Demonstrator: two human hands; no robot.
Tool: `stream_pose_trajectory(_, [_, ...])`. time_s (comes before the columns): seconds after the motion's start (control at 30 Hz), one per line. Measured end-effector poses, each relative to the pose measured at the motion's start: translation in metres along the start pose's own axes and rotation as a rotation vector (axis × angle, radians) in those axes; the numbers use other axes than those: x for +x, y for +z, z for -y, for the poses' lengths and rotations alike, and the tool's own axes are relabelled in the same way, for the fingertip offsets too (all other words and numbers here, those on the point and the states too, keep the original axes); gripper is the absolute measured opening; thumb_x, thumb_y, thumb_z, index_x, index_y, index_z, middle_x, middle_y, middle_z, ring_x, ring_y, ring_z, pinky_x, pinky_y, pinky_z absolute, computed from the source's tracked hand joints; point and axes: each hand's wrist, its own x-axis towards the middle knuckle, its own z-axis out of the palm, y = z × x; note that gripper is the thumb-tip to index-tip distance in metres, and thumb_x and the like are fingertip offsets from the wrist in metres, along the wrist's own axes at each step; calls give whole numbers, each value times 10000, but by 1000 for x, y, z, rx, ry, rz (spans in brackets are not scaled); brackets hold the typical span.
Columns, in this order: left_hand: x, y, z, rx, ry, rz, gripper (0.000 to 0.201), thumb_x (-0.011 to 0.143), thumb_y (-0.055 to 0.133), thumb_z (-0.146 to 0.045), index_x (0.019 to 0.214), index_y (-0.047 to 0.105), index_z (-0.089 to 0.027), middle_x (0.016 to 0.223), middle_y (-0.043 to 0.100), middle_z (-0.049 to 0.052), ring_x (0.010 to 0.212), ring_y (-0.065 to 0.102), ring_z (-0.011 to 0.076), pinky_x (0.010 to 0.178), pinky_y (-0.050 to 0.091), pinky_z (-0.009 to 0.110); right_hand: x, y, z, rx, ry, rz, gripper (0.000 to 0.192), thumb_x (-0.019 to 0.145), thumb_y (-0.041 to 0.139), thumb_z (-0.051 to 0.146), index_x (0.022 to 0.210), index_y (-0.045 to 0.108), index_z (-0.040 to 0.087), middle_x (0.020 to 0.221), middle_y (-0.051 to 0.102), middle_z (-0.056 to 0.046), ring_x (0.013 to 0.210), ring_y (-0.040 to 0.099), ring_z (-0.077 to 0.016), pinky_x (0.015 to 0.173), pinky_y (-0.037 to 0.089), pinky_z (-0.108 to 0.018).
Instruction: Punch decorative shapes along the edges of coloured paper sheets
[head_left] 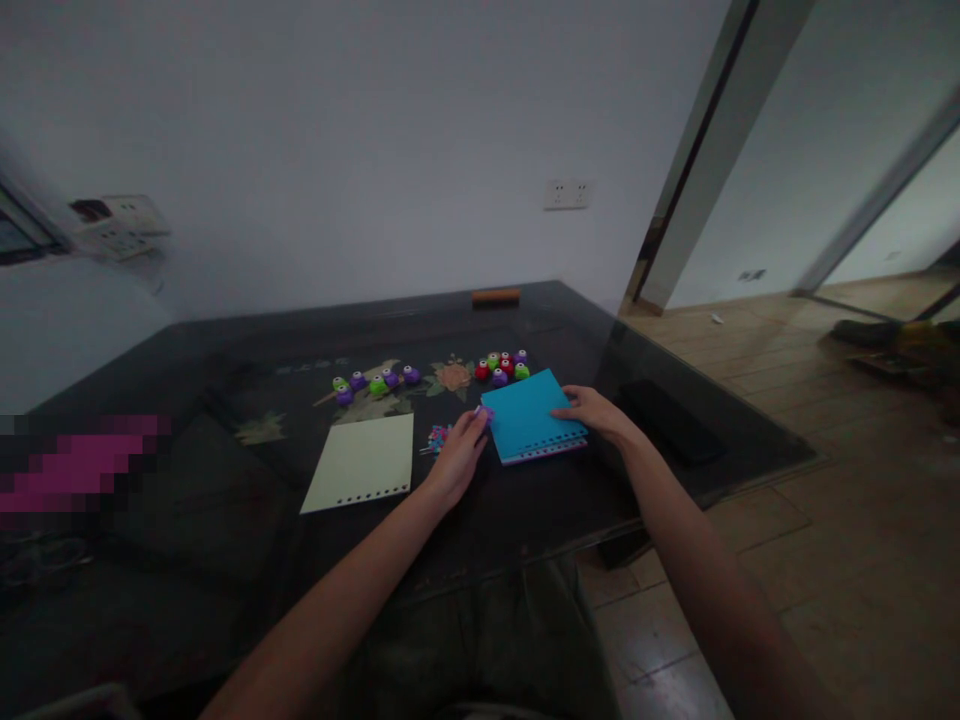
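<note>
1. two hands on the work, both at the blue notebook [531, 416], which lies flat on the dark glass table [225, 480], right of centre, punched edge facing me.
2. my left hand [459, 458] is at the notebook's left edge, fingers curled around a small purple piece [484, 411] pressed against the cover's corner. looks like a pinch grip, but i can't tell how tight.
3. my right hand [596, 412] lies on the notebook's right side, fingers spread and mostly flat, pressing down on the cover. not wrapped around anything.
4. a thin purple layer shows under the blue cover along the near edge.
5. just left of my left hand, a small heap of coloured clips [437, 437], too small to make out.
6. further left, a pale loose sheet [365, 462] with a row of holes along its near edge, lying flat, apart from the notebook.
7. behind the notebook, a cluster of red, green and purple round punches [502, 366]; a second row of purple and green ones [375, 381] further left.
8. a small orange block [496, 296] sits at the table's far edge by the wall.
</note>
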Motion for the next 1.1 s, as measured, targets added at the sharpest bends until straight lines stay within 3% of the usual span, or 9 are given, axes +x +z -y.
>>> stream_pose_trajectory(0.17, [-3,6,0,44,22,34,178,770,624,-336,879,604,-196,1064,607,42,1095,505,159,1011,323,316,0,2,0,-55,-6,-7,390,681,693,120,1048,559,115,790,683,-57,648,643,-170,633,536,-300])
stream_pose_trajectory(0.4, [-5,6,2,178,71,72,194,815,562,-346,926,582,-189,1070,606,43,1070,523,155,978,373,306,3,-3,-5,-24,-25,1,392,623,743,163,986,598,137,756,687,-51,639,643,-191,614,533,-315])
stream_pose_trajectory(0.7, [-5,5,6,278,113,91,236,814,559,-374,966,581,-194,1082,612,47,1073,530,175,967,385,315,3,-2,-5,-77,-32,-2,465,631,739,175,1061,567,134,753,672,-43,607,624,-168,567,510,-277])
stream_pose_trajectory(0.83, [-6,5,6,281,109,84,228,815,562,-359,968,583,-192,1084,609,49,1084,524,175,991,360,317,3,-8,-9,-239,-98,-88,565,650,740,268,1159,541,125,702,640,-23,546,574,-132,549,473,-256])
stream_pose_trajectory(1.0, [-9,7,4,291,98,85,218,819,557,-360,958,585,-194,1075,613,43,1086,523,174,993,357,316,7,-16,-13,-477,-167,-302,383,695,695,371,997,653,141,661,621,-31,586,567,-139,622,467,-268])
stream_pose_trajectory(1.1, [-9,6,5,299,111,113,232,824,550,-373,970,583,-196,1073,613,45,1076,527,172,983,366,313,9,-14,-15,-452,-184,-324,308,730,659,335,980,657,155,735,649,-49,653,595,-150,645,481,-271])
